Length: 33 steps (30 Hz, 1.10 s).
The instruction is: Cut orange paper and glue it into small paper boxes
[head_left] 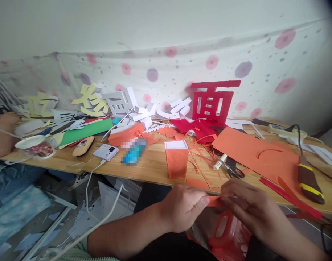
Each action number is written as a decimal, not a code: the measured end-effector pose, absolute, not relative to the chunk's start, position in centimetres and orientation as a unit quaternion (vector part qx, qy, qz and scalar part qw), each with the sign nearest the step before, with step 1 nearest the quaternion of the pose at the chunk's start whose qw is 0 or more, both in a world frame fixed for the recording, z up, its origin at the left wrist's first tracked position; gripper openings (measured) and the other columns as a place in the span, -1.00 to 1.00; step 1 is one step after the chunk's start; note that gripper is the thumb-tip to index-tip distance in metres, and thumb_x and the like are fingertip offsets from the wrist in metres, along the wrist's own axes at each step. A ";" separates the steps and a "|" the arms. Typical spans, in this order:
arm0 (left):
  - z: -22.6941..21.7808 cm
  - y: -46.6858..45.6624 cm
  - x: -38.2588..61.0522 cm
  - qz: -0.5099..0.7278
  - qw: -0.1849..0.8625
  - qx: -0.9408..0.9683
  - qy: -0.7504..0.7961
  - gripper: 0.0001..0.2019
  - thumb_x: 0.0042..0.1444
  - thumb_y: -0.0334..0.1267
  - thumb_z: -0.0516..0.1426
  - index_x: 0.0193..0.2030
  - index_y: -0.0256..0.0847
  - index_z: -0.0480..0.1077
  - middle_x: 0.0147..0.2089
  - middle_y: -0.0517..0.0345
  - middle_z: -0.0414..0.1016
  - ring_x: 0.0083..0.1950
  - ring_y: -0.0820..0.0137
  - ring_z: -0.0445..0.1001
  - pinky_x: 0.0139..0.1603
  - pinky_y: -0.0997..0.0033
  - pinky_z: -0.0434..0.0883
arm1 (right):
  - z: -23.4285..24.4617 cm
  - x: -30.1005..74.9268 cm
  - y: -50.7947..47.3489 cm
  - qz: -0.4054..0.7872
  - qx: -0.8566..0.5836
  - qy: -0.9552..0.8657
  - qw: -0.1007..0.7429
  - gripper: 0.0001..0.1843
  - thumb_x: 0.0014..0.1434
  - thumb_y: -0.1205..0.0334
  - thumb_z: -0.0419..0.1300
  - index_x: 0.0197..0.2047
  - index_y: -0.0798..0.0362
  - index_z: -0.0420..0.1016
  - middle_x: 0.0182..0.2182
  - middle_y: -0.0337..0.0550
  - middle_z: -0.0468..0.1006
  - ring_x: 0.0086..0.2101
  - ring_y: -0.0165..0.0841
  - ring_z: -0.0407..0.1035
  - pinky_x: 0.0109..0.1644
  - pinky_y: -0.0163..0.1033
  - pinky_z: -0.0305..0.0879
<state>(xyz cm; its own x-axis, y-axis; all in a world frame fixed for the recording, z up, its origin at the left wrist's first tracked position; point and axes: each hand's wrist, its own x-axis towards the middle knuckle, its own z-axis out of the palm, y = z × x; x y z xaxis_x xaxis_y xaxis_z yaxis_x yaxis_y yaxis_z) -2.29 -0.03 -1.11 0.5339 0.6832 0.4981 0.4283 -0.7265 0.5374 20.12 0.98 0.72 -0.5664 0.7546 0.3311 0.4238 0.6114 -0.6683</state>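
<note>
Both my hands meet just below the table's front edge, pinching a small orange paper strip (214, 201) between them. My left hand (183, 208) is closed on its left end with thumb and fingers. My right hand (250, 206) is closed on its right end. Beneath them, in my lap, lies a red plastic bag (227, 235). On the table right above stands an orange paper box (177, 158) with a white top. A glue stick (219, 162) and black scissors (233, 170) lie to its right.
A large orange sheet (253, 150) and a hot glue gun (308, 179) lie at right. Cut-out paper characters (212, 101) lean on the wall cloth. A phone (106, 151), green paper (84, 132) and a bowl (35, 145) sit left, by another person's arm (2, 132).
</note>
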 end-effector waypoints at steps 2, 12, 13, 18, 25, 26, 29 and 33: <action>-1.1 0.0 -3.1 0.398 0.189 0.826 0.353 -0.65 0.29 -0.30 -0.10 -0.56 -0.20 0.10 -0.61 0.28 0.12 -0.56 0.54 0.15 -0.49 0.47 0.09 | 0.6 21.1 1.8 0.267 -0.414 -0.800 0.342 -0.80 0.27 0.19 0.10 -0.38 0.01 0.42 -0.40 -0.17 0.49 -0.36 -0.34 0.39 -0.31 -0.28 0.31; -1.8 0.0 -3.2 0.494 0.201 0.760 0.371 -0.74 0.30 -0.38 -0.05 -0.28 -0.27 0.44 -0.44 0.16 0.47 -0.40 0.50 0.45 -0.35 0.54 0.33 | 0.1 15.8 0.7 0.566 -0.442 -0.542 0.436 -0.65 0.04 -0.05 0.32 -0.33 0.04 0.38 -0.42 -0.20 0.52 -0.41 -0.37 0.43 -0.37 -0.30 0.34; -1.9 0.1 -3.1 0.493 0.208 0.764 0.360 -0.75 0.29 -0.40 -0.05 -0.18 -0.28 0.47 -0.34 0.11 0.54 -0.31 0.48 0.51 -0.27 0.54 0.38 | 0.0 15.4 0.6 0.585 -0.440 -0.511 0.450 -0.63 0.01 -0.03 0.36 -0.32 0.03 0.35 -0.42 -0.21 0.52 -0.39 -0.37 0.44 -0.36 -0.30 0.34; -2.9 0.4 -2.8 0.491 0.244 0.767 0.333 -0.66 0.29 -0.43 -0.03 0.14 -0.26 0.39 0.03 0.01 0.57 0.02 0.43 0.54 0.00 0.53 0.44 | -0.3 15.1 0.7 0.645 -0.416 -0.406 0.495 -0.59 -0.09 0.07 0.45 -0.30 0.04 0.35 -0.41 -0.23 0.54 -0.36 -0.41 0.45 -0.33 -0.35 0.34; -3.6 0.8 -2.5 0.461 0.272 0.793 0.291 -0.57 0.25 -0.36 0.08 0.26 -0.06 0.30 0.24 0.05 0.40 0.24 0.37 0.38 0.27 0.40 0.29 | -1.0 15.5 0.8 0.644 -0.341 -0.402 0.555 -0.66 -0.13 0.25 0.48 -0.34 0.02 0.42 -0.44 -0.32 0.48 -0.42 -0.51 0.38 -0.29 -0.38 0.34; -3.5 0.7 -2.5 0.447 0.323 0.786 0.279 -0.52 0.23 -0.25 0.13 0.29 -0.03 0.25 0.29 0.05 0.34 0.27 0.33 0.34 0.29 0.36 0.26 | -1.0 15.7 0.8 0.642 -0.327 -0.418 0.553 -0.68 -0.10 0.26 0.47 -0.34 0.02 0.41 -0.44 -0.33 0.48 -0.43 -0.51 0.38 -0.30 -0.38 0.34; -3.0 0.8 -2.4 0.420 0.531 0.695 0.244 -0.32 0.12 0.11 0.14 0.35 -0.01 0.13 0.29 -0.01 0.32 0.28 0.21 0.32 0.25 0.26 0.30 | -0.6 16.5 0.9 0.655 -0.281 -0.471 0.520 -0.71 -0.03 0.31 0.42 -0.28 -0.02 0.41 -0.43 -0.33 0.49 -0.42 -0.51 0.39 -0.29 -0.37 0.35; -2.2 1.3 -1.9 0.420 0.655 0.549 0.304 -0.44 0.09 -0.01 0.23 0.22 -0.07 0.28 -0.12 0.11 0.50 -0.09 0.37 0.49 -0.07 0.41 0.41 | 0.1 17.8 1.2 0.636 -0.272 -0.555 0.463 -0.72 0.03 0.39 0.35 -0.22 -0.02 0.40 -0.40 -0.34 0.46 -0.42 -0.54 0.34 -0.33 -0.41 0.29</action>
<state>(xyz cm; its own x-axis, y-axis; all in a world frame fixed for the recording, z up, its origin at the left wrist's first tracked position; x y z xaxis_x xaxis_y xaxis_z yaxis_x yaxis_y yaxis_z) -1.93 1.31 -2.18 0.4621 0.8846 0.0625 -0.2161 0.0440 0.9754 17.82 1.23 0.06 -0.4246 0.8896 0.1683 -0.2863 0.0445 -0.9571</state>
